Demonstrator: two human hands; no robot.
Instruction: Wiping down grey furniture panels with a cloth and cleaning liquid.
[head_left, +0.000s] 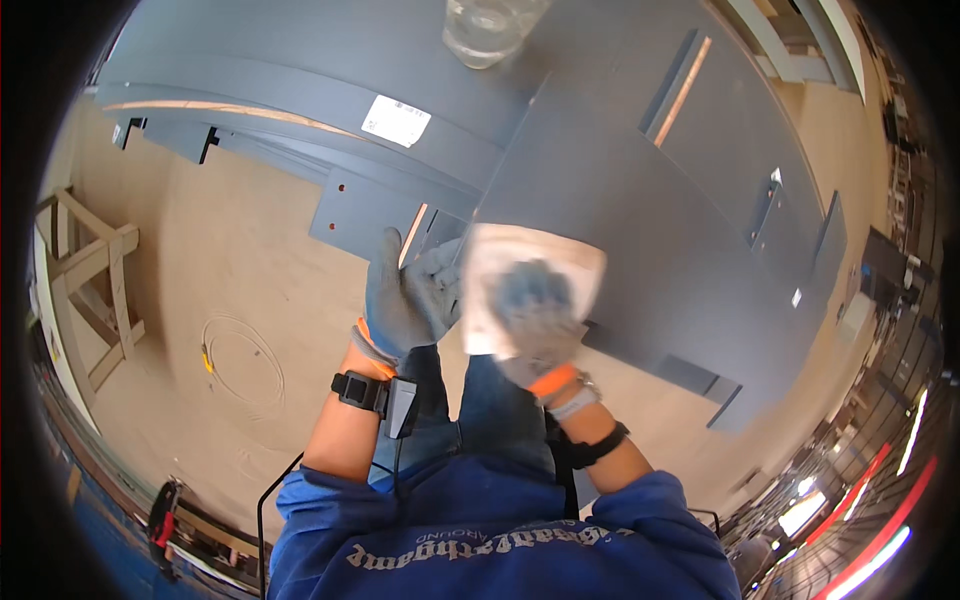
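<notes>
A large dark grey panel (560,160) spreads in front of me. My right hand (535,305), in a grey work glove with an orange cuff and blurred by motion, presses on a pale square cloth (492,252) at the panel's near left corner. The cloth hangs a little over the edge, and I cannot tell how the fingers grip it. Just left of it, my left hand (410,292), gloved alike, is open with the thumb apart. Its fingertips reach the panel's left edge, and I cannot tell whether they touch it.
More grey panels lie at the upper left, one carrying a white label (396,121). A clear container (490,30) stands at the far edge of view. Wooden trestles (95,260) stand on the left, near a coiled thin cable (245,362) on the floor. Grey strips (676,88) lie on the right.
</notes>
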